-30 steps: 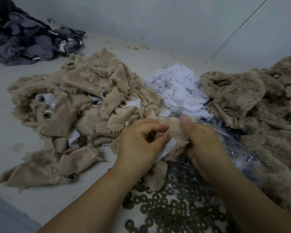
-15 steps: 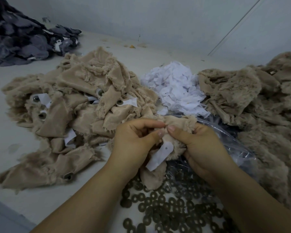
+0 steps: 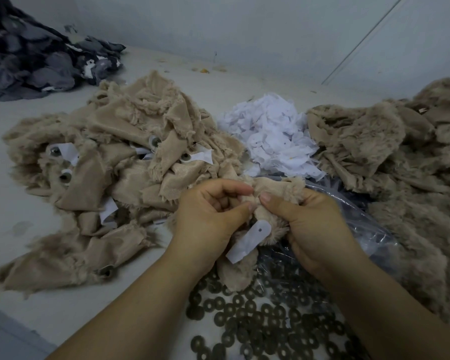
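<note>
Centrally, left hand [image 3: 208, 216] and right hand [image 3: 312, 226] around plush piece [image 3: 276, 187].

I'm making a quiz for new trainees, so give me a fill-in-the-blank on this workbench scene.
The left hand and right hand pinch one beige plush fabric piece, from which a ___ paper tab hangs.
The dark flat washers by the forearms are ___-shaped.
The fabric pile at far left is dark ___.
Missing: white; ring; grey.

Pale table [image 3: 63, 294] bears beige fur heaps [image 3: 109, 178], white scraps [image 3: 270, 136], dark washers [image 3: 257, 320] — grey cloth [image 3: 31, 66] far left.
</note>
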The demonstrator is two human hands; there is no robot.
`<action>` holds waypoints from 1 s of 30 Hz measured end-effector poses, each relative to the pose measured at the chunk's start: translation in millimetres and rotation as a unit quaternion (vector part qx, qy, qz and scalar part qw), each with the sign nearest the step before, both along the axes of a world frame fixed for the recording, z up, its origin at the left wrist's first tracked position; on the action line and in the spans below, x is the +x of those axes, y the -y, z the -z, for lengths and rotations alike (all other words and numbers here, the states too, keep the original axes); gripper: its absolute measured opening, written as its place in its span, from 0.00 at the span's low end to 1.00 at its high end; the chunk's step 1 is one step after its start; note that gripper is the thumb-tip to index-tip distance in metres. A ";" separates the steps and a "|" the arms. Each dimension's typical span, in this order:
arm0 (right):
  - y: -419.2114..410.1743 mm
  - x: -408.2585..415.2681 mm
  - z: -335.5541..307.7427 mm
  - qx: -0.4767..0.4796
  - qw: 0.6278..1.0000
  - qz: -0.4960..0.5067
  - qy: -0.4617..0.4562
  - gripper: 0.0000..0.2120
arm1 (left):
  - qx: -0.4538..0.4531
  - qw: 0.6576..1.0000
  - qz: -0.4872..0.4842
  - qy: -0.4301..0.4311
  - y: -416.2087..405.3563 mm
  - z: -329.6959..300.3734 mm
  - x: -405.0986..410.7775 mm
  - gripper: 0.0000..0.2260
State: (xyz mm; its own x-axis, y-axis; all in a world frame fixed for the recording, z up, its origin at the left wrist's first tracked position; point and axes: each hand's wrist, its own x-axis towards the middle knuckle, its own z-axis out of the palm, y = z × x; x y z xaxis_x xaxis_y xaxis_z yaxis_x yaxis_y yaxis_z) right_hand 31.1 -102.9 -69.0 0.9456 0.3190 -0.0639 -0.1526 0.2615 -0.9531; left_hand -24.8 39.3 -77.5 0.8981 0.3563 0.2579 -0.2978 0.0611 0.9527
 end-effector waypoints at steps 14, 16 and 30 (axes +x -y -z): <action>-2.5 -2.1 -5.7 -0.024 0.998 -0.043 -0.044 0.11 | 0.024 0.999 -0.018 0.014 2.3 0.9 -0.1 0.12; -3.4 -2.3 -7.7 0.000 0.996 -0.053 -0.074 0.11 | 0.020 0.999 -0.019 0.016 2.5 1.1 0.2 0.12; -1.4 -0.8 -0.3 -0.013 0.999 0.000 -0.029 0.10 | 0.044 0.999 -0.023 0.022 5.0 0.4 -0.8 0.13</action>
